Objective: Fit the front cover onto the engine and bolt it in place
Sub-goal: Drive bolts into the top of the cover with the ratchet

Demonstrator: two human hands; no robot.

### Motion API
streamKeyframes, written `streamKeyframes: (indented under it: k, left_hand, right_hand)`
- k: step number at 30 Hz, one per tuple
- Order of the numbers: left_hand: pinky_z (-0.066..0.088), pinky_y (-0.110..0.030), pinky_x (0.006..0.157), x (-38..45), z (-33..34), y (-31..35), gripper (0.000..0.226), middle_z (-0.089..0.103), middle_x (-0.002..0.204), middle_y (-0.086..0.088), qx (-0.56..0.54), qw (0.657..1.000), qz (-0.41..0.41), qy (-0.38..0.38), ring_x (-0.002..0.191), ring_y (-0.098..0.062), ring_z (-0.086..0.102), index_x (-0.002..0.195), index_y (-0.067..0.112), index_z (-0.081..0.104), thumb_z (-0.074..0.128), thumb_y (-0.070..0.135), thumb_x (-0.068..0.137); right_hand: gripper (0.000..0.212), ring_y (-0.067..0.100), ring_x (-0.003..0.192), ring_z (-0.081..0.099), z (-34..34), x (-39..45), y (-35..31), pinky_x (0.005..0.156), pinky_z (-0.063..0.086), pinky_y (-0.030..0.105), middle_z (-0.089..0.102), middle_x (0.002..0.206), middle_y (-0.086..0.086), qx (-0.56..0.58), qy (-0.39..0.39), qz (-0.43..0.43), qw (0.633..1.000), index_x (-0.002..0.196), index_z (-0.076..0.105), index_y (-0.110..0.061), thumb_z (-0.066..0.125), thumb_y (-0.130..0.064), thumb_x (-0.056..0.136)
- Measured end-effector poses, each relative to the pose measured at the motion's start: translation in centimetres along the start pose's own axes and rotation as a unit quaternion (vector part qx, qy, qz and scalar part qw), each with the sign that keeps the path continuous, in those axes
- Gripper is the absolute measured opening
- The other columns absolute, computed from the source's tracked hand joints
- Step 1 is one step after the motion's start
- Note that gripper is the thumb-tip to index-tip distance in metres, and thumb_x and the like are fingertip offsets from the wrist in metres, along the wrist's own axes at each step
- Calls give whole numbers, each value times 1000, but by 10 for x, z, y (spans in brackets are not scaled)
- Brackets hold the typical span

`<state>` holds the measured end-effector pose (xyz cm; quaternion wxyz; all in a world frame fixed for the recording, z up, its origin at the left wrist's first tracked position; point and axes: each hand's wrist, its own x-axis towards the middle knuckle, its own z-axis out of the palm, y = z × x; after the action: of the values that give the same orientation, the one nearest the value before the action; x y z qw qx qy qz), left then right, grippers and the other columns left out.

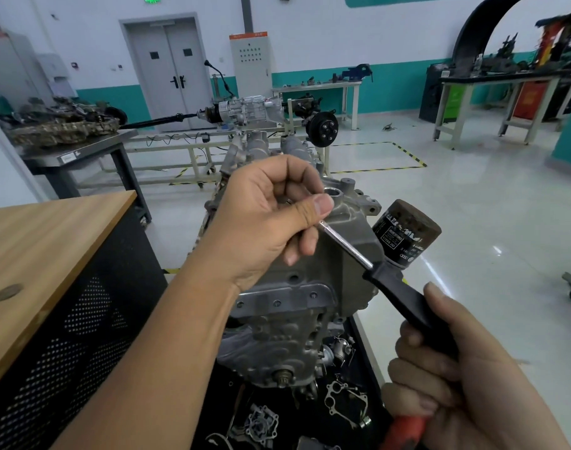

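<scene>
Gripping screwdriver [404, 297] handle, right hand [466, 381], left hand [268, 219] pinching its shaft, tip pointing up-left

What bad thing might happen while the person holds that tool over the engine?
1. The left hand pinches the bare tip of the tool's metal shaft above the engine; whatever sits at the tip is hidden, and a small part dropped there might fall among the loose parts below.
2. The right hand grips the tool's handle beside the oil filter, so a swing may knock it.
</scene>
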<state>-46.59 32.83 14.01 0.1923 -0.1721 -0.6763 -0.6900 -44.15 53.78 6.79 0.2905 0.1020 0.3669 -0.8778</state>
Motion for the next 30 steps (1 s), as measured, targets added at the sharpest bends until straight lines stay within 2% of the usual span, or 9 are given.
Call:
streamKeyframes:
  k: [4,7,9,12,17,21,23,26,30]
  left_hand:
    - [44,-19,39,-13,21,-10,11,70,80,-14,-136,988,5,72,48,-11,58,95,6,63,68,10,86]
    - [49,-17,48,-23,33,-17,7,71,83,-12,-218,970,-11,110,55,-9,59,92,8,68,64,11,87]
    - [48,-17,47,-24,32,-17,8,71,81,-11,-227,963,-32,141,53,-8,57,89,8,69,65,12,84]
    - [46,-17,45,-22,29,-12,3,67,77,-10,-234,954,-44,181,52,-8,56,82,10,70,69,13,82]
    - [41,-19,44,-24,27,-9,5,69,78,-10,-214,957,-54,186,53,-9,53,82,12,70,72,16,80]
    - [53,-26,52,-26,24,-10,3,71,80,-9,-184,958,-76,206,64,-16,64,75,20,75,75,21,78]
    - [59,-32,60,-26,24,-9,4,73,80,-9,-189,956,-81,208,75,-23,73,75,20,76,74,20,79]
    - [62,-35,65,-23,26,-6,5,73,77,-10,-219,951,-76,207,77,-28,76,81,12,72,70,14,85]
    - [61,-33,63,-20,33,-2,6,72,76,-12,-238,951,-66,187,77,-30,77,86,6,68,67,11,88]
  right_hand:
    - [50,8,29,16,-4,7,10,33,28,21,22,40,-6,100,-106,99,984,58,53,-8,92,-39,57]
    - [54,9,35,12,-1,10,16,35,30,23,25,40,-6,137,-150,90,975,60,55,-7,102,-30,48]
    - [55,9,36,12,1,10,18,35,31,23,25,40,-5,125,-133,59,981,60,56,-7,101,-34,46]
    - [51,8,30,18,6,7,25,35,29,23,24,40,-6,111,-108,29,987,59,57,-7,91,-44,57]
    - [52,7,27,23,11,3,34,34,30,23,25,38,-6,92,-100,-21,991,58,58,-8,90,-50,58]
    - [46,9,31,22,11,1,40,39,30,24,25,42,-5,2,-57,-148,987,55,62,-14,79,-52,74]
    - [49,11,34,23,11,2,42,42,32,25,25,44,-4,-24,-52,-205,977,59,61,-11,81,-53,75]
    - [53,13,35,22,13,2,44,43,31,26,25,44,-2,-26,-51,-239,969,60,60,-9,88,-54,66]
    - [46,11,34,22,12,5,49,42,31,26,24,44,-3,8,-60,-247,967,57,61,-13,82,-48,76]
